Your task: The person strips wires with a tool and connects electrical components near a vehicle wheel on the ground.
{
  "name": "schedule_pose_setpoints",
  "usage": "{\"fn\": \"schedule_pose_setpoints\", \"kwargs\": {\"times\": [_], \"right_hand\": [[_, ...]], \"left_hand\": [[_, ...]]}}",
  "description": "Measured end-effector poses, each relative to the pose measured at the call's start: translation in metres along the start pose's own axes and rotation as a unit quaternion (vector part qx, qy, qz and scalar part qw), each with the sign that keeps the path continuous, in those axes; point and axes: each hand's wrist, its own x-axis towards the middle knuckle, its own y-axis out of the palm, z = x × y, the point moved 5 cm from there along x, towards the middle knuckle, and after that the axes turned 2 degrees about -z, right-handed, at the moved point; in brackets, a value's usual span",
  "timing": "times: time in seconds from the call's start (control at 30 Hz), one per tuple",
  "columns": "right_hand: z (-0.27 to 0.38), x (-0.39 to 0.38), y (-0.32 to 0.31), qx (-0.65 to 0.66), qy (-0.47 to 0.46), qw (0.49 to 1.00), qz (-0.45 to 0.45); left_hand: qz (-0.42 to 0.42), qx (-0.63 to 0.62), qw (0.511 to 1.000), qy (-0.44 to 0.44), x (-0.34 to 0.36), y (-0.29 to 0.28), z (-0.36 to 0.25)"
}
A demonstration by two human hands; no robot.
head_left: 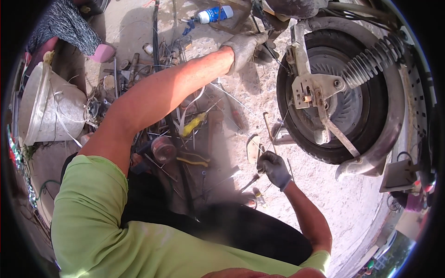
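Note:
My left hand (244, 52), in a grey work glove, reaches to the dark parts beside the upper left of the wheel (320, 141). Its fingers are curled next to a thin dark cable, and what they grip is partly hidden. Lower down, my right hand (274, 169), gloved too, is closed in a pinch on a thin wire (281, 126) that runs up towards the wheel hub. Just above this hand a small tan flat piece (253, 148) and a bent rusty rod (269, 129) lie on the concrete. A rusty bracket (308, 90) and a coil spring (372, 62) flank the hub.
Left of the wheel lies a heap of tools, with yellow-handled pliers (192, 159), a yellow handle (193, 124) and a round reddish container (163, 149). A white bucket (60, 106) lies tipped at the far left. Up top is a blue-and-white bottle (215, 15).

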Motion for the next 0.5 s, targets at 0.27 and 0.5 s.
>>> {"fn": "schedule_pose_setpoints", "kwargs": {"times": [0.27,0.5], "right_hand": [[0.038,-0.01,0.012,-0.03,-0.017,0.999,0.021],[0.12,-0.029,0.062,-0.291,-0.158,0.922,0.2]], "left_hand": [[0.023,0.091,0.995,-0.031,0.005,-0.043,-0.04],[-0.001,0.155,0.987,-0.05,-0.013,-0.042,-0.064]]}}
